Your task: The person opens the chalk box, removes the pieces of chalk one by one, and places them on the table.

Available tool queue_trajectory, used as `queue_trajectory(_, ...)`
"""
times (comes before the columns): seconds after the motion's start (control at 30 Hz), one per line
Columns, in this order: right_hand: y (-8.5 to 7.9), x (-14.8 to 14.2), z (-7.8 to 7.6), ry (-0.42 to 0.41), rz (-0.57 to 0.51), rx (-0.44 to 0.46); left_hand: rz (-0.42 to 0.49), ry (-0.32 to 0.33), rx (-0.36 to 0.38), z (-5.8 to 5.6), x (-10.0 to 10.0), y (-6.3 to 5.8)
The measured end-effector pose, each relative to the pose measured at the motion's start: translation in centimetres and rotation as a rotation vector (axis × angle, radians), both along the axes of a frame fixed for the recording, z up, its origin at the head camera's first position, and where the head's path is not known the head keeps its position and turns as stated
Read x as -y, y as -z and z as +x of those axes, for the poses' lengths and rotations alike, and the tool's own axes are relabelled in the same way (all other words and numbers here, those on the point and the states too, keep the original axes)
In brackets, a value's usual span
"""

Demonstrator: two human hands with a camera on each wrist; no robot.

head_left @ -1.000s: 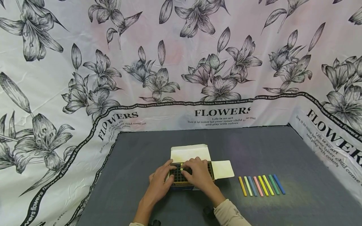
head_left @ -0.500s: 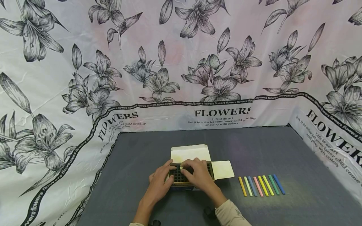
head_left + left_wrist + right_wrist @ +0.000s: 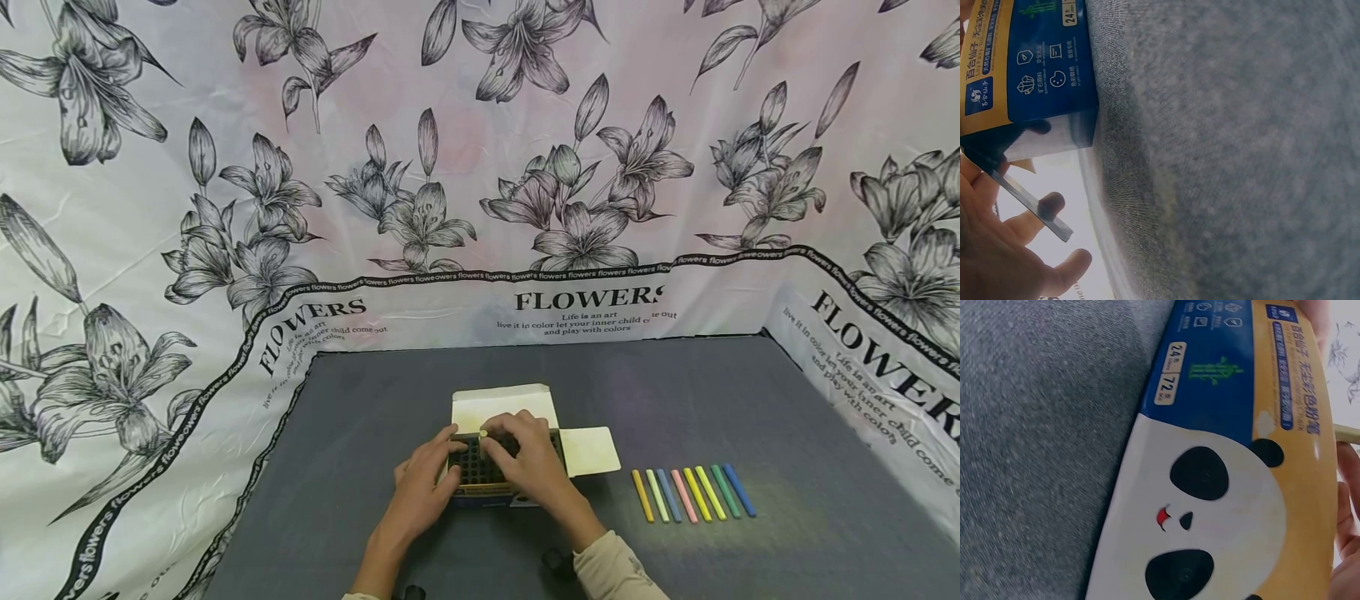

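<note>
An open chalk box point(image 3: 483, 502) stands on the grey table, its dark insert point(image 3: 471, 472) full of round holes. My left hand point(image 3: 423, 482) holds the box at its left end; in the left wrist view some of its fingers point(image 3: 1074, 265) spread past the side flap point(image 3: 1022, 197). Over the insert, my right hand point(image 3: 531, 460) pinches a pale yellow chalk stick point(image 3: 483, 433) between thumb and forefinger. The right wrist view shows that chalk stick point(image 3: 1347, 433) rising above the box's panda-printed side point(image 3: 1229, 469); its lower end is hidden.
Right of the box lies a row of several coloured chalk sticks point(image 3: 693, 493). The box's lid point(image 3: 504, 406) is folded back and a cream flap point(image 3: 591, 451) sticks out to the right. A flower-printed cloth point(image 3: 450, 208) surrounds the table point(image 3: 360, 400) at the back and sides.
The right hand has risen slightly, bringing the pale yellow chalk stick up and a little away from me. The left hand has stayed on the box.
</note>
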State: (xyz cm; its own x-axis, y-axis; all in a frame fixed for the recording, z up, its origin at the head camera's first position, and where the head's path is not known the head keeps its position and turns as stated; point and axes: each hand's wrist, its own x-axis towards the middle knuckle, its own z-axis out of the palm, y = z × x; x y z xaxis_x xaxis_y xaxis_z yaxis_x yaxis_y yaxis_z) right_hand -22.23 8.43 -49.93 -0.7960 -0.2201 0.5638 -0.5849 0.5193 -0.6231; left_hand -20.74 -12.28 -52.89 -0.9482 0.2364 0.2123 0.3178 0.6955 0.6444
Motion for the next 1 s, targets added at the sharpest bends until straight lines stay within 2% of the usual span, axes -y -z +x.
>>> queue_trajectory(0.27, -0.5, -0.9, -0.1, 0.018, -0.053, -0.081, 0.006, -0.005, 0.017, 0.0, -0.1, 0.0)
queue_trajectory(0.5, -0.8, -2.5, 0.1, 0.03, -0.093, -0.085, 0.012, -0.004, 0.009, 0.0, -0.1, 0.1)
queue_trajectory(1.0, -0.8, -6.8, 0.6, 0.078, -0.136, -0.156, 0.022, 0.001, 0.007, 0.1, -0.1, 0.1)
